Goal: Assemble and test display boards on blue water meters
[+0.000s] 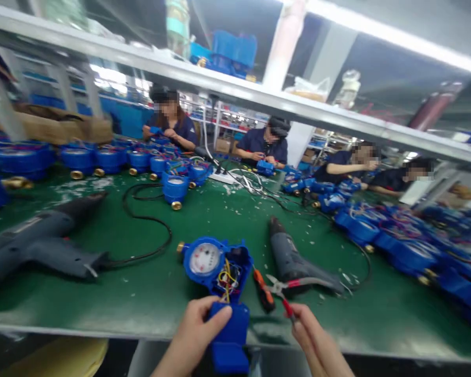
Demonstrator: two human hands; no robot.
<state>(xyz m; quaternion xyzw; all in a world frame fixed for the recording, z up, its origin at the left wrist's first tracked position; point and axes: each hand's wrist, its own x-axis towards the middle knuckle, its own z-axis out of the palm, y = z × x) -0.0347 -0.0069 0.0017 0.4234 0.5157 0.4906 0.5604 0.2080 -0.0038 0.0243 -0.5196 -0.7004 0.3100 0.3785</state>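
A blue water meter [204, 258] with a round dial and brass fitting lies on the green bench, its side compartment showing yellow, red and white wires [228, 276]. My left hand [199, 330] grips a blue plastic cover [232, 327] just below it, thumb on top. Wires run between compartment and cover. At the right, my right hand [314, 335] pinches one red handle of the cutting pliers [278, 286], whose jaws are spread. An orange-and-black screwdriver [264, 293] lies between the pliers and the meter.
Grey heat guns lie on the left [43, 241] and right [292, 256], with black cables. Rows of blue meters [110, 157] line both sides. A power strip [223, 177] sits at the back. Overhead runs a shelf [235, 89]. Several co-workers [265, 144] sit across the bench.
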